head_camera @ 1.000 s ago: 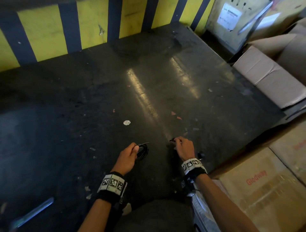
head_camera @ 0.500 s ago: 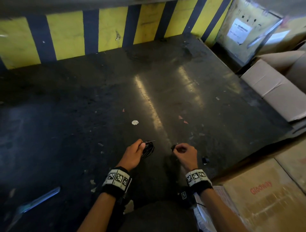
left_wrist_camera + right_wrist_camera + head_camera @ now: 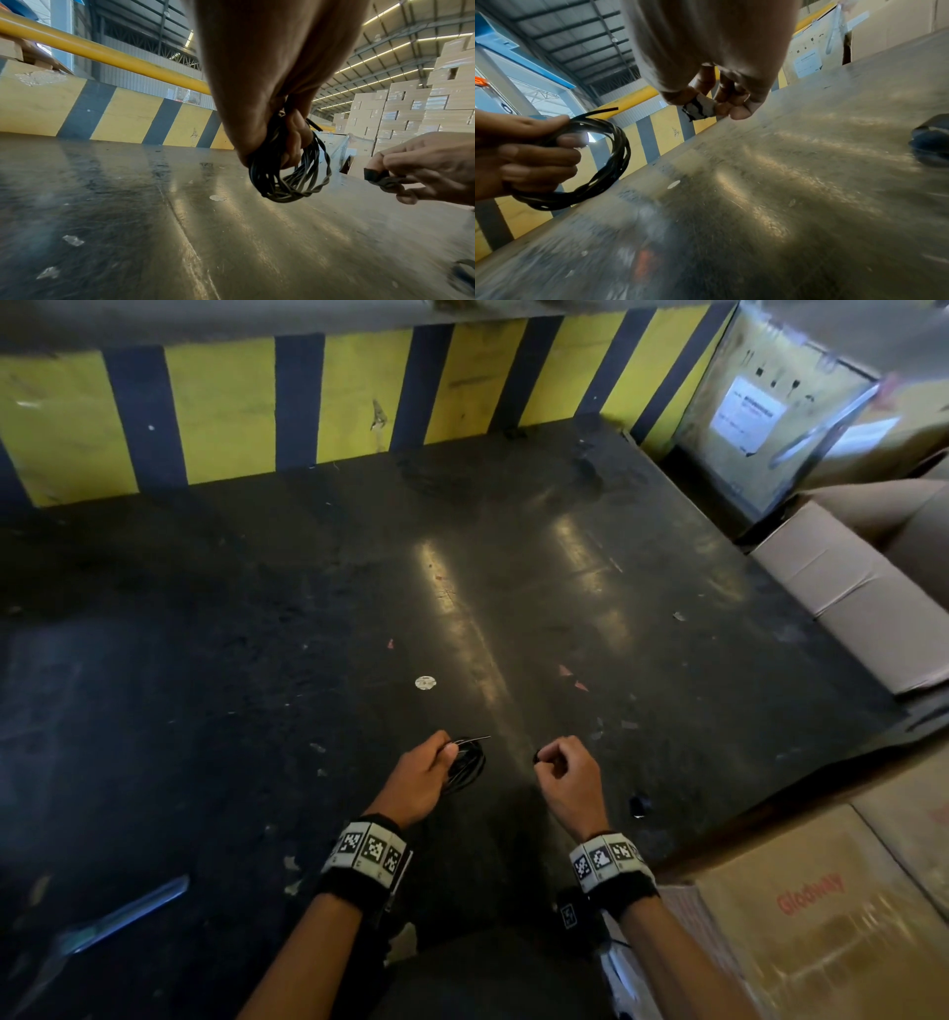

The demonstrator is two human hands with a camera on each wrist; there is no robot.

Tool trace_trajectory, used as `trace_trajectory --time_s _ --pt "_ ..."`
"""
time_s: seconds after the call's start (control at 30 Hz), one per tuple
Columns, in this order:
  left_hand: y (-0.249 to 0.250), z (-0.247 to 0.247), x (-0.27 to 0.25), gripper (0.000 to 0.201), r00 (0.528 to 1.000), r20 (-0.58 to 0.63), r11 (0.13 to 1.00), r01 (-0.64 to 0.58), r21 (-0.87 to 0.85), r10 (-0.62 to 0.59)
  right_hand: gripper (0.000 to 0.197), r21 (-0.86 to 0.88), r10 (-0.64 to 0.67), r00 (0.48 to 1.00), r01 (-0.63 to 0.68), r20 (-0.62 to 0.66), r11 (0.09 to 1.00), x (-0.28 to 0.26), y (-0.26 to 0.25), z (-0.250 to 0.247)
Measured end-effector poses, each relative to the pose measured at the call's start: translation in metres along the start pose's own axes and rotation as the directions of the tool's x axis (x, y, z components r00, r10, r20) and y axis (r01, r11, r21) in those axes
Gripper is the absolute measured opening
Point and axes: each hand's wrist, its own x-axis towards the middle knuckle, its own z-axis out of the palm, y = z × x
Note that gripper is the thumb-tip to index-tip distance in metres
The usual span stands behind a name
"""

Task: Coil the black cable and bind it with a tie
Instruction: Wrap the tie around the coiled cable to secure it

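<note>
My left hand (image 3: pixel 421 775) grips a small coil of thin black cable (image 3: pixel 466 762), held just above the dark table. The coil (image 3: pixel 290 174) hangs in several loops below my curled fingers, one cut end sticking out at the top (image 3: pixel 608 110). A hand's width to the right, my right hand (image 3: pixel 562 773) pinches a short dark tie strip (image 3: pixel 377 178) between thumb and fingertips. In the right wrist view the strip (image 3: pixel 699 108) looks pale with dark streaks. The two hands are apart and the tie does not touch the coil (image 3: pixel 598 162).
The dark scuffed table (image 3: pixel 308 634) ends at a yellow-and-black striped barrier (image 3: pixel 359 403) at the back. Cardboard boxes (image 3: pixel 847 598) crowd the right edge and near right corner. A small black object (image 3: pixel 639 806) lies beside my right wrist. A white disc (image 3: pixel 425 682) lies ahead.
The head view has tilted up, showing more of the barrier. My right hand has lifted slightly and curled tighter on the tie. The left hand keeps hold of the coil.
</note>
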Motion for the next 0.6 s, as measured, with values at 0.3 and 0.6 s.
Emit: trace_trajectory --time_s 0.3,0.6 --pt "0.004 -0.003 0.001 0.026 0.999 0.046 0.998 -0.015 -0.066 0.018 0.024 0.017 0.0 0.996 -0.001 0.089 1.0 0.012 -0.014 -0.001" --pt "0.011 -0.006 -0.004 0.026 0.995 0.103 0.999 -0.018 0.033 0.015 0.002 0.077 0.049 0.963 -0.071 0.267 0.994 0.02 -0.063 -0.016"
